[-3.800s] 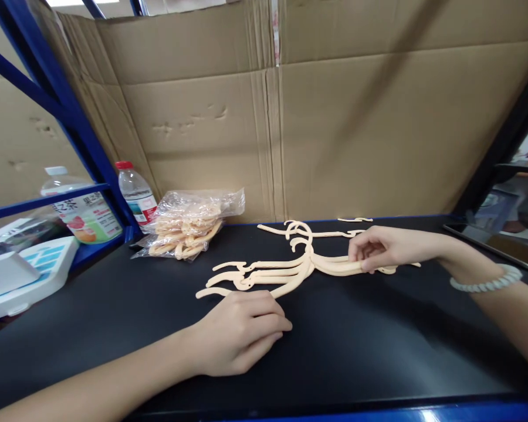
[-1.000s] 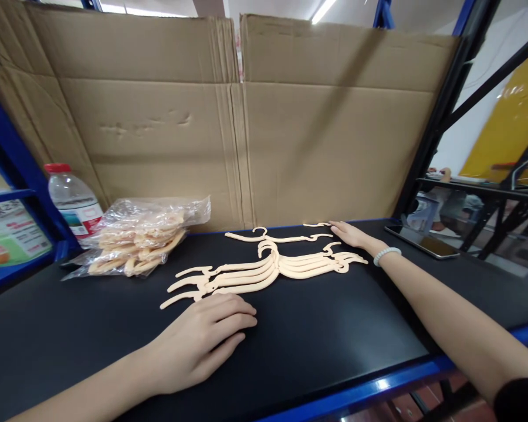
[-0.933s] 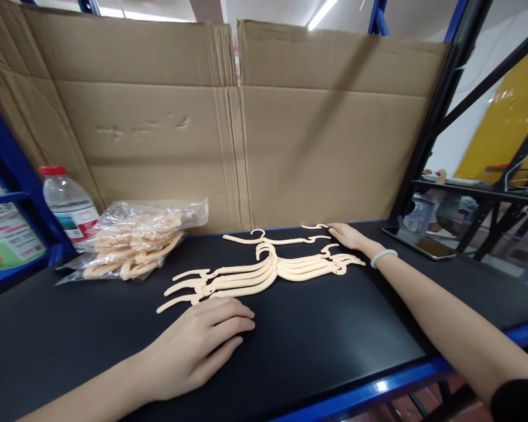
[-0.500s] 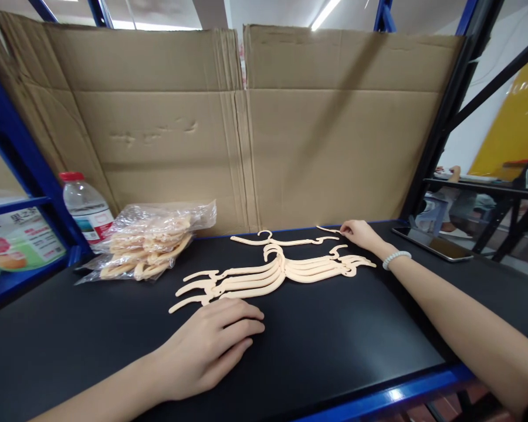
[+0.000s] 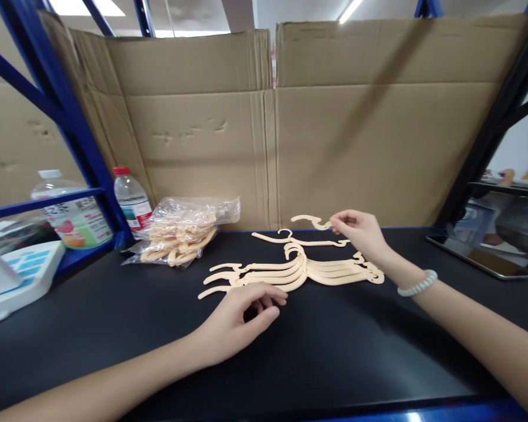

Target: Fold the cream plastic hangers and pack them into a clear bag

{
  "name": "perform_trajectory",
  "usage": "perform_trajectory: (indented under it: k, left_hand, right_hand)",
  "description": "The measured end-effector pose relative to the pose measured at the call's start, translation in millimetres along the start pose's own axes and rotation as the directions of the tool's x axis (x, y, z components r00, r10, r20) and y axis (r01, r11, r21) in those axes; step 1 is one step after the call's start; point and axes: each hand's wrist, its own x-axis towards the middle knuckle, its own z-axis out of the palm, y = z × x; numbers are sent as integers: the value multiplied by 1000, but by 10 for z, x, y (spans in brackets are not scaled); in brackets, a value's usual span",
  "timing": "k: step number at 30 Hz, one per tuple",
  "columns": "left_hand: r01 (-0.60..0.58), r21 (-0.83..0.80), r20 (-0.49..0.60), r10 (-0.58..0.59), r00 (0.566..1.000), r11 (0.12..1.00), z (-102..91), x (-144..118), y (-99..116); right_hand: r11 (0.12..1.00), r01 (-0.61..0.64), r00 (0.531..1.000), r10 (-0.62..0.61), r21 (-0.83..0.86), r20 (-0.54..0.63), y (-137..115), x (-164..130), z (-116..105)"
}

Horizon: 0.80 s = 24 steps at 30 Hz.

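The right hand [image 5: 361, 231] pinches one end of a small hanger piece [image 5: 310, 221], lifted just above and behind the hanger pile [image 5: 290, 272]; the left hand [image 5: 242, 319] rests on the table [image 5: 114, 316] just in front of the pile, fingers loosely curled and holding nothing; left of the pile lies a bag [image 5: 182, 228] of hangers, with a bottle [image 5: 132, 199] beside it; a tablet [image 5: 479, 258] lies far right of the pile.

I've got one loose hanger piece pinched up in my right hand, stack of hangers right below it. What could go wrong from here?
The right hand holds the hanger piece only by one end in a fingertip grip, so it may twist or drop. Its hooked end hangs near the single hanger and could snag it. The left hand might nudge the hanger stack.
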Motion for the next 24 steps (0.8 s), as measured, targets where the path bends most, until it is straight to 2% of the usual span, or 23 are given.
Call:
perform_trajectory:
  k: [2, 4, 6, 8, 9, 11, 14, 16, 18, 20, 22, 24]
  left_hand:
    - [102, -204, -8, -106, 994, 974, 32, 10, -31]
    - [178, -362, -2, -192, 981, 915, 57, 13, -54]
    - [225, -417, -3, -249, 968, 881, 66, 11, -54]
    - [252, -423, -14, -284, 959, 870, 61, 9, -31]
    - [259, -427, -20, -296, 955, 866, 55, 9, -16]
    - [270, -458, -30, -318, 948, 847, 44, 13, 8]
    - [282, -523, -47, -358, 933, 804, 34, 23, 4]
    - [287, -553, -67, -385, 921, 782, 28, 28, -20]
    - [286, -568, -80, -397, 914, 772, 18, 30, -42]
    - [285, -564, -88, -400, 912, 775, 2, 31, -48]
    - [291, -548, -102, -408, 907, 784, -18, 33, -38]
    - [292, -534, -125, -416, 901, 793, -37, 35, -28]
  right_hand:
    - [980, -35, 995, 15, 196, 102, -267, -228, 235]
    - [951, -64, 960, -24, 304, 278, -497, -480, 418]
    - [929, -89, 897, -83, 360, 435, -656, -701, 538]
    - [899, -136, 833, -124, 416, 540, -739, -840, 596]
    - [891, -149, 811, -139, 430, 568, -754, -869, 604]
    - [910, -114, 798, -155, 399, 582, -739, -839, 577]
    - [978, 99, 838, -180, 182, 515, -587, -613, 439]
    - [968, 248, 875, -212, -28, 436, -378, -403, 298]
    - [922, 290, 901, -172, -257, 397, -93, -205, 146]
    - [839, 318, 905, -129, -442, 406, 223, -51, 16]
    - [771, 327, 905, -89, -547, 416, 505, 46, -65]
    - [734, 361, 887, -80, -575, 455, 705, 94, -89]
